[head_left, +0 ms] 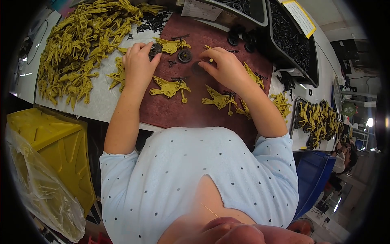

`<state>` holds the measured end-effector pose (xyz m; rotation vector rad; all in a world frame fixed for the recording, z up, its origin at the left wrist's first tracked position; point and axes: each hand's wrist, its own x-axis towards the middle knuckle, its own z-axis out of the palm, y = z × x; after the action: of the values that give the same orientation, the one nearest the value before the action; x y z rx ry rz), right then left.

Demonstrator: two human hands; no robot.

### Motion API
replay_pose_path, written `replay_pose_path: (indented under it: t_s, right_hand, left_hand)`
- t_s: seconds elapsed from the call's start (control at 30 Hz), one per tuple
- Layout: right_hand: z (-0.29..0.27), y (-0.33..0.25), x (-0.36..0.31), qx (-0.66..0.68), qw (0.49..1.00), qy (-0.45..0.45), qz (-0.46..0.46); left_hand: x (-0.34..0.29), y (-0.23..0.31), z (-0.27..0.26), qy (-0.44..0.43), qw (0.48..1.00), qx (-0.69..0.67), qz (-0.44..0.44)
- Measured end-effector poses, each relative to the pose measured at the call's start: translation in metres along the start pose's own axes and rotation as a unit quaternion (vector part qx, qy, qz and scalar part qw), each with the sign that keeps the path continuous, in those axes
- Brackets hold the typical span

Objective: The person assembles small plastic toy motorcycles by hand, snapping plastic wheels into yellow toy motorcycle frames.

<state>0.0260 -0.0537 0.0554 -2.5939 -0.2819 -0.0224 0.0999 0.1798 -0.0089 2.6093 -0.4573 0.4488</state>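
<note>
1. Nearest on the maroon mat (183,116), two yellow toy-motorcycle frames (168,88) lie well apart, each with a slim black part along its top; the spacing probably leaves room for fingers around each.

2. Slightly farther, the right hand (227,67) curls over a partly hidden yellow piece (211,60). The piece shows between thumb and fingers, but I cannot tell whether it is pinched or merely touched. A blurred dark disc, perhaps a wheel, lies just beside the thumb.

3. The left hand (138,63) grasps a black spoked wheel (154,49) between thumb and fingertips, apparently by its rim so the hub stays free. The wheel sits directly in the grip, just left of the farther yellow frame (168,45); a second spoked wheel (185,55) lies at that frame's right end.

4. Beyond, a heap of yellow frames (81,49) fills the left and a black bin (290,36) of small black parts stands right, seemingly sorted by kind.
</note>
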Motion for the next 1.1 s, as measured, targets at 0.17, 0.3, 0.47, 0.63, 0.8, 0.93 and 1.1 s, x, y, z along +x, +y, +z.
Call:
replay_pose_path:
  t_s: [0.17, 0.3, 0.47, 0.63, 0.8, 0.93, 1.1]
  right_hand:
    - [0.0, 0.0, -0.001, 0.008, 1.0, 0.0, 0.001]
    - [0.0, 0.001, -0.003, -0.002, 1.0, 0.0, -0.002]
    - [-0.009, 0.017, -0.005, -0.022, 0.999, 0.025, 0.007]
    - [-0.014, 0.025, -0.01, -0.045, 0.998, 0.018, 0.031]
    - [-0.003, 0.015, -0.019, -0.004, 0.999, -0.032, -0.033]
    - [0.003, 0.013, -0.014, -0.025, 0.998, -0.055, -0.002]
    - [0.007, 0.021, -0.014, -0.013, 0.996, -0.014, -0.083]
  left_hand:
    - [0.0, 0.002, 0.001, 0.003, 1.0, -0.006, 0.005]
    - [-0.001, 0.001, 0.003, -0.016, 1.0, 0.008, 0.011]
    - [-0.003, 0.003, 0.005, -0.015, 1.0, 0.018, 0.02]
    - [0.006, 0.01, 0.003, 0.088, 0.994, -0.052, 0.045]
    - [-0.002, 0.031, -0.003, 0.071, 0.968, -0.146, 0.193]
    - [-0.009, 0.062, -0.002, -0.025, 0.951, -0.071, 0.299]
    - [-0.016, 0.078, 0.017, -0.063, 0.945, -0.004, 0.322]
